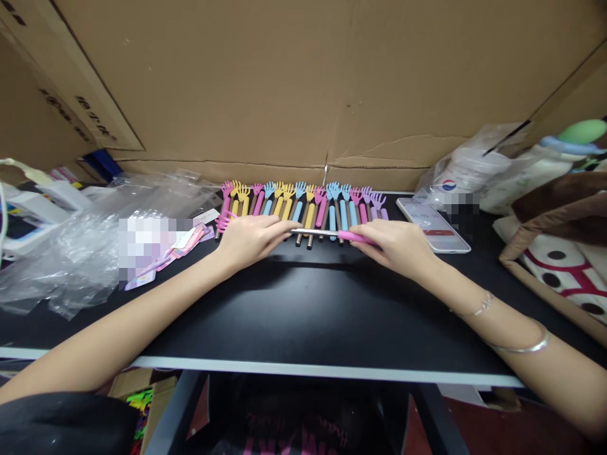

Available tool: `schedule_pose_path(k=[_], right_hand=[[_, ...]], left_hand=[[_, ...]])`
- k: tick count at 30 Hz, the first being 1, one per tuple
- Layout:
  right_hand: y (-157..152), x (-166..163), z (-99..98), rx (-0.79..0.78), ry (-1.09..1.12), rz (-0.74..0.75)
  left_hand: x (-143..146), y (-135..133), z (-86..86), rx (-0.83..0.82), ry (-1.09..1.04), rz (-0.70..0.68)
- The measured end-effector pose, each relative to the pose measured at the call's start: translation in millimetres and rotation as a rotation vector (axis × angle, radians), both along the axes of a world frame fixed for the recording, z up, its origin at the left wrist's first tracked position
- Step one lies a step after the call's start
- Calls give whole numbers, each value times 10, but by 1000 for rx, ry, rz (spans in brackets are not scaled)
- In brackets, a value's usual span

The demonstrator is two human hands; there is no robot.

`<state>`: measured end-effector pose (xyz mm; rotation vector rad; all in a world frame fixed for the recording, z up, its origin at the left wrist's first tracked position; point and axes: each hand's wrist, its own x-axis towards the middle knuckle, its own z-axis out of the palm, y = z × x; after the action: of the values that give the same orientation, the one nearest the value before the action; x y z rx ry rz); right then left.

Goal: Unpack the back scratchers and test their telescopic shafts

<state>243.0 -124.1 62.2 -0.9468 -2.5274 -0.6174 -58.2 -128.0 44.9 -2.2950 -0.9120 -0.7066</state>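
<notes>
My left hand is pinching the shaft and my right hand the handle of a pink scratcher; aligning both grips is best, clear of the scratcher row lying behind on the surface.

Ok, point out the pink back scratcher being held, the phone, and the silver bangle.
Pink back scratcher (317, 232): head view, on its silvery rod.
Phone (436, 225): head view, on its screen.
Silver bangle (531, 348): head view, on the lower curve of its band.
</notes>
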Motion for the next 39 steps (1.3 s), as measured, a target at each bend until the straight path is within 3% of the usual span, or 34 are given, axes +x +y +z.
schedule_pose_path(k=[12,20,25,28,33,39], right_hand=[[28,9,-65,-123,62,64],[8,-21,-5,-542,113,-22],[-18,-56,74,-849,233,70],[-28,-72,95,-945,268,107],[-11,-67,48,-910,256,85],[8,-37,-39,-665,157,-10]], left_hand=[[-49,33,14,141,7,-27],[-56,34,-7,206,-3,-53],[-53,31,-10,259,-2,-74],[-44,27,-5,264,-13,-77],[-44,42,-21,205,-15,-92],[-49,49,-40,112,30,-48]])
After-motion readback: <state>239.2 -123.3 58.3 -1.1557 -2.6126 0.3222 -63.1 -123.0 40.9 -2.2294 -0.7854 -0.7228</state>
